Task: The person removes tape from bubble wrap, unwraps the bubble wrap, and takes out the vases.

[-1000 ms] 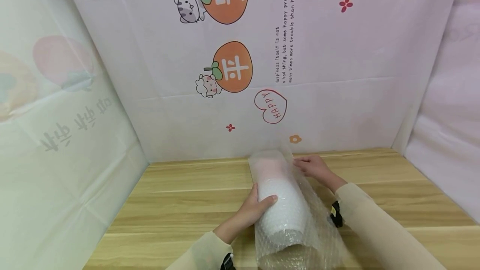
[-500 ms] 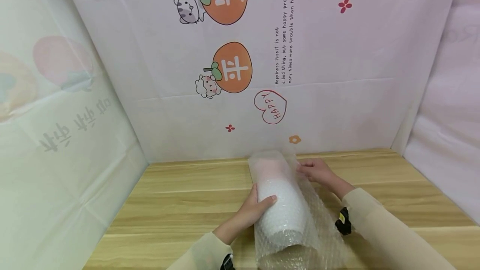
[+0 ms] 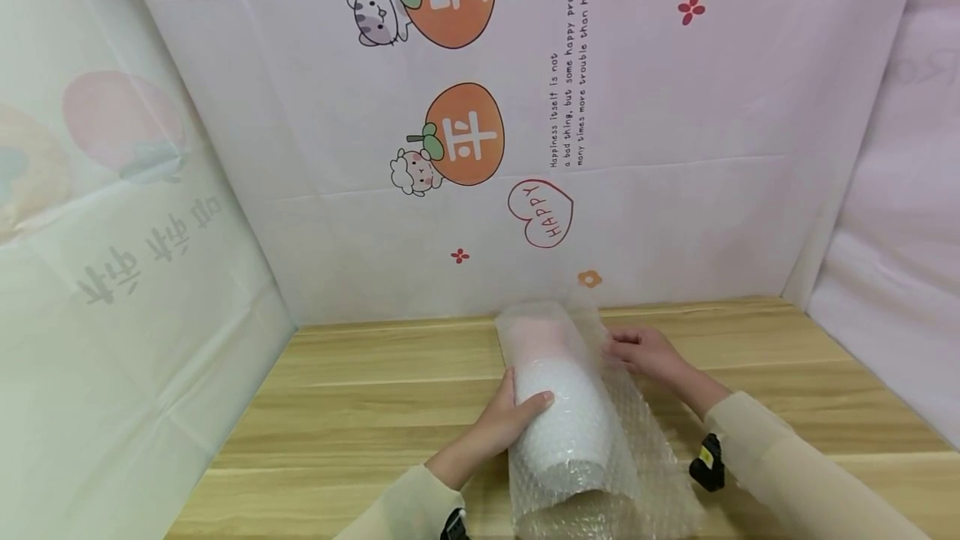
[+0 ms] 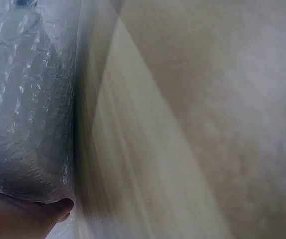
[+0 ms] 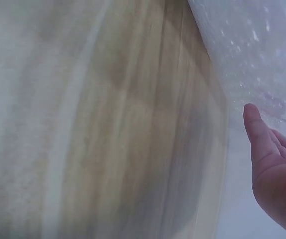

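right grip shifted rightward, pinching bubble wrap; roll against left grip.

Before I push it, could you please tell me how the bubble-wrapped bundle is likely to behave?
The bubble-wrapped bundle would probably roll, since it looks rounded and lies lengthwise on the table. Its loose sheet may flop, being thin and spread out rightward. Its glossy surface could feel slippery.

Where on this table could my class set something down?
Bare wood lies left of the bubble-wrapped bundle, bordered by left cloth, back cloth and left hand, and again right of the right hand, between back cloth, right cloth and right sleeve. The middle is crowded: bundle, loose wrap, both hands.
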{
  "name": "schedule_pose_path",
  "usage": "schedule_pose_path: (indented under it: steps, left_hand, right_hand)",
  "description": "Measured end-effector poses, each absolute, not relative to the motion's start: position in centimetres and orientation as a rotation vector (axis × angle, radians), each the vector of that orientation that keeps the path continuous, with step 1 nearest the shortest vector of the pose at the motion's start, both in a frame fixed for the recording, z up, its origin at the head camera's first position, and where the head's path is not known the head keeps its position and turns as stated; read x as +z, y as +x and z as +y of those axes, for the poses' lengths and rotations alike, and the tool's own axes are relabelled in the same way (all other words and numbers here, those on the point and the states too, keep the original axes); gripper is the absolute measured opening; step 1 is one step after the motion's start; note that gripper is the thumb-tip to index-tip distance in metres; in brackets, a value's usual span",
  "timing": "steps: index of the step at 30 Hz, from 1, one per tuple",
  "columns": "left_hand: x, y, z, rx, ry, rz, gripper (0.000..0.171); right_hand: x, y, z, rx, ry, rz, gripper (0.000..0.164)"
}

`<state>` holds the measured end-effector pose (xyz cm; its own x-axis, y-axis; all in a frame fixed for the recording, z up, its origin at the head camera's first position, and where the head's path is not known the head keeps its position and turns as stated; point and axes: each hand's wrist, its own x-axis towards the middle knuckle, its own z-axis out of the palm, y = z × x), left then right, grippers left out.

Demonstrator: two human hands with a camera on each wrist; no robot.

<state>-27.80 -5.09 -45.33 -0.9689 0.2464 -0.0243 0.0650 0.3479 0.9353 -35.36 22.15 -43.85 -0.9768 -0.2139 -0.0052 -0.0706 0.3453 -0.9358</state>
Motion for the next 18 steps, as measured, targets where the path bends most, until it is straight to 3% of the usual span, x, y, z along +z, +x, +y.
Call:
schedule_pose_path:
  steps: [18]
  left_hand:
    - [-45.5, -27.9, -5.3, 1.694, 0.298, 2.433, 0.103]
  right_hand:
    - [-44.5, -33.9, 22.4, -1.572, -0.229, 2.640, 0.056]
